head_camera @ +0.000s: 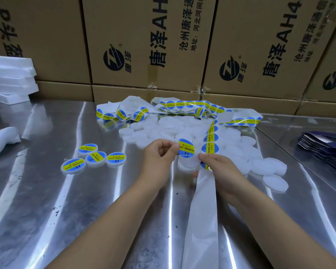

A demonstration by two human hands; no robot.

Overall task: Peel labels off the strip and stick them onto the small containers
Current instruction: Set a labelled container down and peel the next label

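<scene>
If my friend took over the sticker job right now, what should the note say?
Left hand: pinches a peeled label.
Right hand: holds the strip, with a bare container beside it.
Done: four labelled containers, off to the left.
Left to do: stick this label on, then work through the pile of bare containers behind the hands.

Both bare forearms reach forward over the counter (47, 191) and converge toward its middle. The left hand (161, 155) has curled fingers, with thumb and forefinger pinching the left edge of a round label (186, 148). The right hand (220, 166), just right of that label and slightly lower, grips the strip (202, 200) with the thumb on top; most of its fingers are hidden beneath.
</scene>
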